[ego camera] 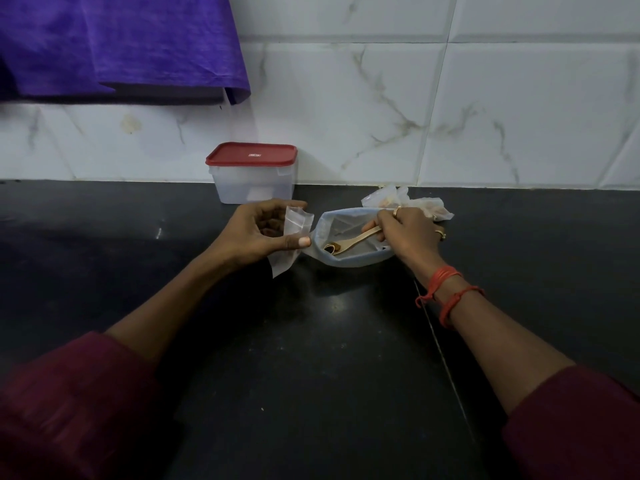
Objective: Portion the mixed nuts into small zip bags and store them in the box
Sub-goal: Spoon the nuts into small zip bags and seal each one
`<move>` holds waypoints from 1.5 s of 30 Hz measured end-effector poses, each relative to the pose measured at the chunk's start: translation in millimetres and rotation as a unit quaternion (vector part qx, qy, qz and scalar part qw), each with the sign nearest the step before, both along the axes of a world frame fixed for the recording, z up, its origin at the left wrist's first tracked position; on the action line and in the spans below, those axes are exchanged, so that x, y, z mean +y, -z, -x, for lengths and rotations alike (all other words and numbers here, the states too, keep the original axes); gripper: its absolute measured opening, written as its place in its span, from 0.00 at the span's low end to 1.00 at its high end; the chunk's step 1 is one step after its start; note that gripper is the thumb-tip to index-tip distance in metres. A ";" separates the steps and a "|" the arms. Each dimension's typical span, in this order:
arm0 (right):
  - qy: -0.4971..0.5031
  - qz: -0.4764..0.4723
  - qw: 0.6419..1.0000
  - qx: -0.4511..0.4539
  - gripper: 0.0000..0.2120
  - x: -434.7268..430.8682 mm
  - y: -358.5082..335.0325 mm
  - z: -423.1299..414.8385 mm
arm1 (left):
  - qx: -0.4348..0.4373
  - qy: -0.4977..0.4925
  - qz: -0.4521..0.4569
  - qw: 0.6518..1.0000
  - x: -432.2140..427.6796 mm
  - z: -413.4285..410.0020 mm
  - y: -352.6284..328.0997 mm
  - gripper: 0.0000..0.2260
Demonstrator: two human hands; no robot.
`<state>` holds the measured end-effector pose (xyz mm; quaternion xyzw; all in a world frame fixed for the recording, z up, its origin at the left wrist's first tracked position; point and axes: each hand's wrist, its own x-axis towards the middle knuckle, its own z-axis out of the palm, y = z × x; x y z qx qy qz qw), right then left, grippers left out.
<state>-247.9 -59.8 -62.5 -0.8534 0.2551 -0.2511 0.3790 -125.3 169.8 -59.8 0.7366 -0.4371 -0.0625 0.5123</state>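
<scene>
The left hand [256,233] pinches a small zip bag [296,230] between thumb and curled fingers, just beside the mouth of the pouch [346,264], which lies on the dark surface [311,341]. The right hand [405,233] is curled round the handle of a wooden spoon [360,237]. Its bowl sits low inside the pouch with what look like a few nuts [330,249] on it. Filled bags [426,206] lie behind the right hand by the wall. The box [254,178] stands well apart to the left, its red lid [252,154] on.

The likeliest slip is at the transfer. Whether the zip bag's mouth is parted cannot be told, and if it is flat the nuts would strike its edge and scatter on the surface. Nothing holds the soft pouch, so the spoon scraping up its wall could drag or tip it. A tilted spoon would drop nuts between pouch and bag
</scene>
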 end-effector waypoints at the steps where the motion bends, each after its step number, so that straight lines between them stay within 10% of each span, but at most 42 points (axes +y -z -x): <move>1: -0.005 0.003 1.000 0.004 0.16 0.6 0.6 -0.6 | 0.001 0.001 0.001 1.000 -0.4 -0.4 0.4 0.26; 18: -0.058 0.043 0.996 0.046 0.15 5.7 1.0 -1.5 | -0.002 0.046 -0.055 0.997 -3.6 4.4 4.1 0.27; 45: 0.027 -0.101 0.979 -0.175 0.19 9.0 -15.1 8.5 | 0.011 0.030 -0.064 0.997 -5.0 3.3 5.1 0.33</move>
